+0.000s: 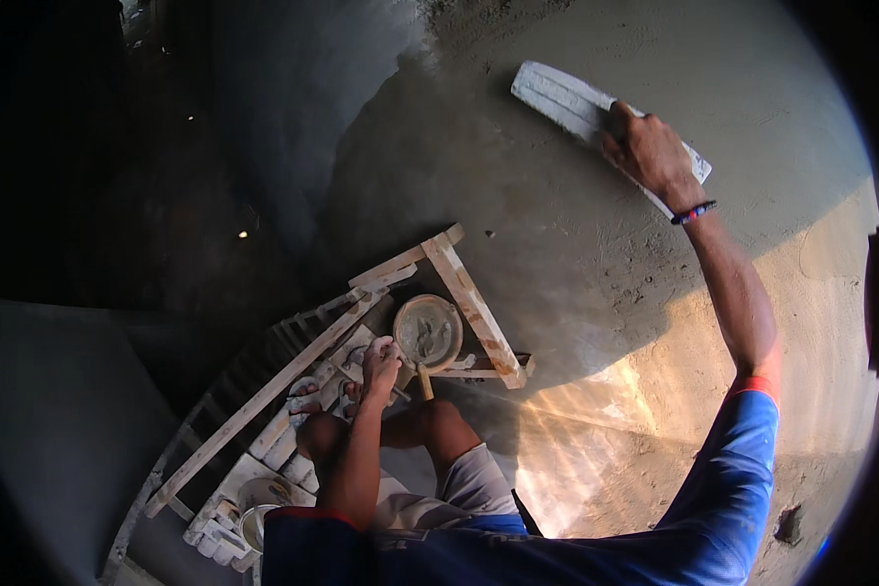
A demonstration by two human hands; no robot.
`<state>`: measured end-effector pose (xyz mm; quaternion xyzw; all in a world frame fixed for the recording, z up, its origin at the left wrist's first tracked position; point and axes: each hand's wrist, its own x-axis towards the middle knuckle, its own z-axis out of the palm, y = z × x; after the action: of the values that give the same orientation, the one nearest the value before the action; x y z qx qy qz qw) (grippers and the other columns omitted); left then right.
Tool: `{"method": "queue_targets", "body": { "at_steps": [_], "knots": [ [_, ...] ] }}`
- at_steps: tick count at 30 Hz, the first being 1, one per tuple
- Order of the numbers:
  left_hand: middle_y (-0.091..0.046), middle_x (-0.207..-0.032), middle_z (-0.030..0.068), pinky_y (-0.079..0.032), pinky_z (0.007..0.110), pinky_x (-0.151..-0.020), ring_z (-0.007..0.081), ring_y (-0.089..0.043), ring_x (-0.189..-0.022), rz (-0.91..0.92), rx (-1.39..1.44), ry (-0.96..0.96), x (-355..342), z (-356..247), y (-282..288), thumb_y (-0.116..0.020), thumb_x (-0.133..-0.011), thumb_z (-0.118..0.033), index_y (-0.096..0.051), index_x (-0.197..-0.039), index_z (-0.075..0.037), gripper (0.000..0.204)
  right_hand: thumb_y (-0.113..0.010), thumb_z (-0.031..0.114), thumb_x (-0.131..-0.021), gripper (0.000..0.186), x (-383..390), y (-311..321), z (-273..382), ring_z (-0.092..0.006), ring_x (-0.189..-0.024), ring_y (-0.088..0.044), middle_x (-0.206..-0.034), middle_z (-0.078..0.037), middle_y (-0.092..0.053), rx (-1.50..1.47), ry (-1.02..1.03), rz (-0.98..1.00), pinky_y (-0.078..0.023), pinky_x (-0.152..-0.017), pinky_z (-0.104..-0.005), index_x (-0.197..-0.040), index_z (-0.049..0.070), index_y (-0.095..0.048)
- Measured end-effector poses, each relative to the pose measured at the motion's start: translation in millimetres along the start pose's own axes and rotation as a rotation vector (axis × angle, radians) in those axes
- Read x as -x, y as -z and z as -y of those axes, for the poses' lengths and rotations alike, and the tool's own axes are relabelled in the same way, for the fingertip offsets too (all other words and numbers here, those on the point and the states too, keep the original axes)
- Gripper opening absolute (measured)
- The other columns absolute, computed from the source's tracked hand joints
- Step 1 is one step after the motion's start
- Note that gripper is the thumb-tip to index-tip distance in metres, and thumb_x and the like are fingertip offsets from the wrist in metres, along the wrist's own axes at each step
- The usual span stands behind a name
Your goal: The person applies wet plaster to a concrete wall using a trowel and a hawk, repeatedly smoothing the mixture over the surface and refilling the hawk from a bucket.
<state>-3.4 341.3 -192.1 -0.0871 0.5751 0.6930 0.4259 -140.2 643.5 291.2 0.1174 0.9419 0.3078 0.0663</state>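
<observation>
At the upper right my right arm is stretched out. My right hand (651, 154) grips a long, pale plastering float (566, 101), tilted against the wet grey plaster wall (557, 254). A dark beaded band circles that wrist. Lower down, my left hand (381, 365) is closed beside a round pan (429, 305) with grey mortar in it. What its fingers hold, if anything, I cannot make out. A wooden handle (425, 383) sticks out at the pan's near rim, close to my left hand but apart from it.
A wooden frame (469, 308) surrounds the pan. Planks with a long rail (273, 400) run down to the lower left, under my feet. A second container (254, 527) stands on the planks. Sunlight falls on the lower right wall; the left side is dark.
</observation>
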Motion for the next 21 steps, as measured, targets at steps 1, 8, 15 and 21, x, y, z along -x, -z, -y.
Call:
{"method": "queue_targets", "body": {
  "at_steps": [1,8,15,21],
  "knots": [
    [-0.061,-0.105,0.0121,-0.052,0.030,-0.072,0.0194,-0.064,-0.086,0.032,-0.067,-0.027,2.4,5.9,0.9,-0.056,-0.094,-0.018,-0.053,-0.122,0.002,0.035,-0.058,0.023,-0.093,0.030,-29.7,8.5,-5.7,-0.0303,-0.072,-0.068,-0.080,-0.019,-0.067,-0.008,0.013,-0.122,-0.058,-0.067,-0.0404,-0.116,0.003,-0.054],
    [-0.060,-0.111,0.0125,-0.052,0.030,-0.074,0.0198,-0.063,-0.093,-0.046,0.002,0.042,10.7,15.6,9.3,-0.056,-0.095,-0.019,-0.053,-0.123,0.000,0.034,-0.058,0.018,-0.088,0.024,-61.3,-47.3,28.4,-0.0302,-0.090,-0.069,-0.089,-0.015,-0.070,0.210,0.217,0.087,-0.057,-0.079,-0.0407,-0.106,0.005,-0.065],
    [-0.060,-0.094,0.0078,-0.050,0.027,-0.063,0.0156,-0.060,-0.077,-0.093,0.016,0.063,16.3,13.5,-0.6,-0.059,-0.092,-0.018,-0.055,-0.117,-0.001,0.031,-0.052,0.018,-0.089,0.020,71.3,-136.4,36.3,-0.0261,-0.087,-0.070,-0.088,-0.011,-0.071,0.221,0.293,0.548,-0.055,-0.074,-0.0377,-0.089,0.011,-0.071],
    [-0.060,-0.108,0.0110,-0.051,0.032,-0.072,0.0185,-0.063,-0.086,-0.052,-0.074,0.135,27.0,-2.5,-5.2,-0.054,-0.095,-0.024,-0.054,-0.124,-0.001,0.037,-0.051,0.019,-0.089,0.019,166.5,-140.6,15.2,-0.0268,-0.080,-0.070,-0.083,-0.011,-0.070,0.236,0.365,0.690,-0.055,-0.068,-0.0391,-0.099,0.011,-0.064]
  ]
}}
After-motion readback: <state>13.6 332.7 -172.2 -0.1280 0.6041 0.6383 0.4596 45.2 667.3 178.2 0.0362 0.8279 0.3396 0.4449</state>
